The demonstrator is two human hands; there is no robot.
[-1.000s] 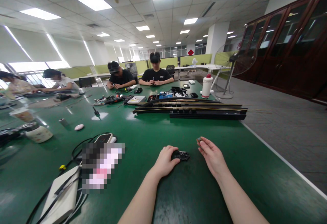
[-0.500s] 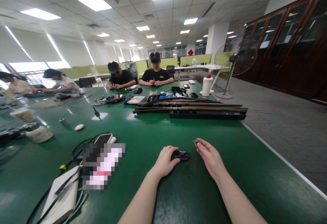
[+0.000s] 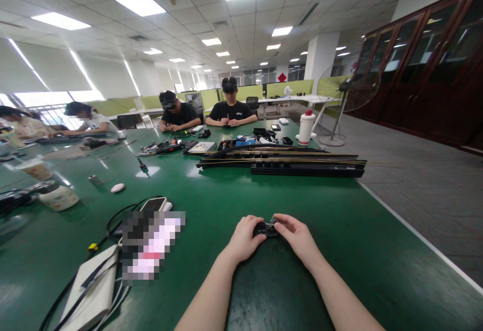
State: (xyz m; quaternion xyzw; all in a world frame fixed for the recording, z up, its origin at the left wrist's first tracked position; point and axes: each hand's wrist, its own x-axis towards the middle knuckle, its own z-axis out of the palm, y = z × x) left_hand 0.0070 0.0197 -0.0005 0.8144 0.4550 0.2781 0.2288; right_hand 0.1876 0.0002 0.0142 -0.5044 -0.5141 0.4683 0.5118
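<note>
A small black part (image 3: 267,229), its exact kind unclear, lies on the green tabletop (image 3: 226,195). Thumb and fingers of my left hand (image 3: 245,235) grip its left end. At its right end is my right hand (image 3: 296,233), with thumb and forefinger pinched together around a small piece (image 3: 274,219) that looks greyish. This piece meets the top right of the black part, and my fingertips cover most of it. Whether it sits in the part or only touches it, I cannot tell.
Long black rails (image 3: 307,170) with thin yellowish rods lie across the table ahead. To my left are a phone (image 3: 154,204), a white box (image 3: 90,285) with cables, and a white oval object (image 3: 117,188). Behind the rails stands a white bottle (image 3: 305,129). Several people sit farther back.
My right hand has moved left with the small piece, from beside the black part onto its right end. My left hand and the black part have stayed in place.
</note>
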